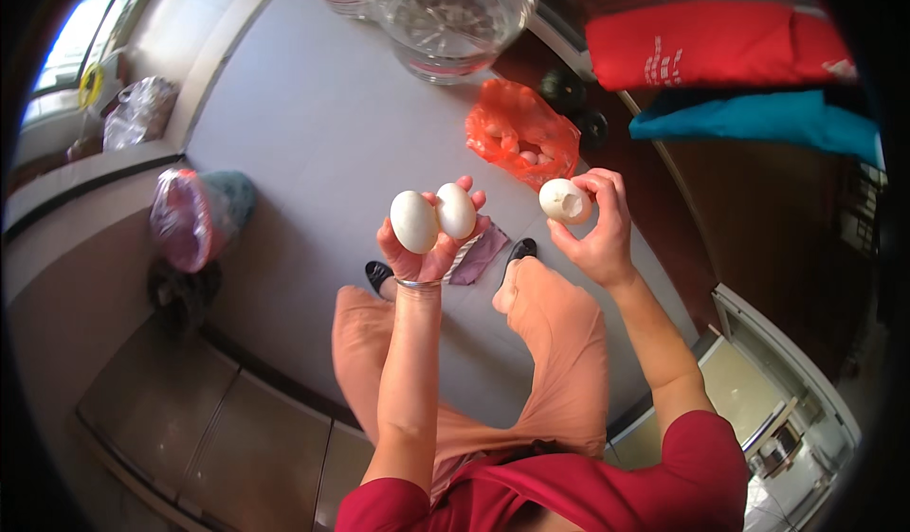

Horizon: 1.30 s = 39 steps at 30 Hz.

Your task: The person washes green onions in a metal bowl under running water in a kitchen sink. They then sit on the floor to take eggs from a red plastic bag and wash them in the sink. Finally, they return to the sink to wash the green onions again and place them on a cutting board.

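Two whole white eggs rest in my left hand [426, 260], palm up with fingers curled around them. The larger egg [413, 221] sits at the thumb side and the smaller egg [456, 211] lies beside it. My right hand [603, 237] pinches a third egg [561, 199] between thumb and fingers. Its shell has a broken or dented patch facing me. Beyond that hand an orange plastic bag [505, 105] stands open on the floor with several eggs [530, 156] inside. A purple cloth [480, 256] lies on the floor between my feet.
Large clear plastic water bottles [455, 20] stand at the top. Dark round squash-like objects [563, 91] lie right of the bag. A lined waste bin [206, 212] is at left. Red [718, 45] and teal fabric [761, 121] jut in from the right. Cabinets [249, 447] run along the lower left.
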Available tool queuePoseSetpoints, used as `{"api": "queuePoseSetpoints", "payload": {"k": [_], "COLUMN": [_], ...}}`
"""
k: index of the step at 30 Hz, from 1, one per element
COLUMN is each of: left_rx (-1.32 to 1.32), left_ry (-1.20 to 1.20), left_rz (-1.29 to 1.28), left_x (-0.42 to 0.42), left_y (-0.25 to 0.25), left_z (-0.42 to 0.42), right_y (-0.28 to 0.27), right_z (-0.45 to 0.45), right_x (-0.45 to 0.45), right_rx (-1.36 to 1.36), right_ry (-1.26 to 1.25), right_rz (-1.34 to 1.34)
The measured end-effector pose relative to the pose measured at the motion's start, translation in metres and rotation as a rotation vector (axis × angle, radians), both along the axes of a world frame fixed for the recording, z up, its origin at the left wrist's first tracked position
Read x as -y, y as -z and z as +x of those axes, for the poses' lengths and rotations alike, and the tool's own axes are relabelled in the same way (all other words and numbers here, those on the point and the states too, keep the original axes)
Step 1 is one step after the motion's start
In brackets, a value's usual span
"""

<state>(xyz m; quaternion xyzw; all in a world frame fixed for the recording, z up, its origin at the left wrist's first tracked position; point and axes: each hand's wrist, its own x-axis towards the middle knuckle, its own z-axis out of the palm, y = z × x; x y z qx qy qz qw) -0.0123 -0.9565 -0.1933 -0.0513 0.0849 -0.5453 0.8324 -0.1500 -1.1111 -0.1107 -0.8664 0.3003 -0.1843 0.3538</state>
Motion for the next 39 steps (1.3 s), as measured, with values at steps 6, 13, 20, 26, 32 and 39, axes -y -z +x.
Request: {"api": "queuePoseSetpoints", "payload": {"k": [6,13,20,26,32,39], "left_rx": [0.081,0.215,0.230,0.116,0.066,0.013], "left_ry": [-0.180,-0.375,-0.594,-0.885,-1.211,-1.524], "left_rz": [0.040,0.144,0.278,0.350,0.319,0.570], "left_x": [-0.063,-0.195,-0.366,-0.470,-0.575,-0.690], "left_y": [-0.139,-0.299,-0.383,-0.406,-0.415,-0.431], "left_z": [0.031,0.057,0.042,0.038,0.062,0.099], "right_y": [-0.139,-0.284,-0.352,-0.368,-0.372,-0.371], "right_z": [0.060,0.139,0.213,0.279,0.357,0.448], "right_x": [-0.048,-0.146,-0.277,-0.391,-0.498,-0.621], "right_rx": [-0.005,0.082,0.089,0.088,0.076,0.039], "right_ry": [-0.127,-0.406,-0.714,-0.984,-1.211,-1.397], "right_rz": [0.025,0.101,0.269,0.419,0.373,0.316]}}
